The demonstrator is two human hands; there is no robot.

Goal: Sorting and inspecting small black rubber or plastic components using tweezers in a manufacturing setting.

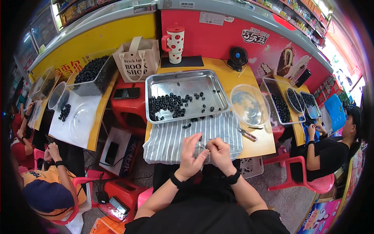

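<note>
Both hands meet over the grey striped cloth (171,136) at the near edge of the table. On my left hand (190,156), the fingers curve inward and a small black part (200,138) shows at the fingertips. My right hand (220,154) is closed in a pinch close to the left thumb; what sits between its fingertips is too small to make out. Beyond the cloth stands a metal tray (194,76) with many small black ring-shaped parts (167,104) gathered at its near left. A few loose black parts (187,125) lie on the cloth.
Right of the tray are a round clear tub (250,105) and a small cutter-like tool (247,135). A spotted tumbler (175,45), canvas bag (137,58) and black fan (238,58) stand behind. Seated people work at side tables; a red stool (130,107) holds a phone.
</note>
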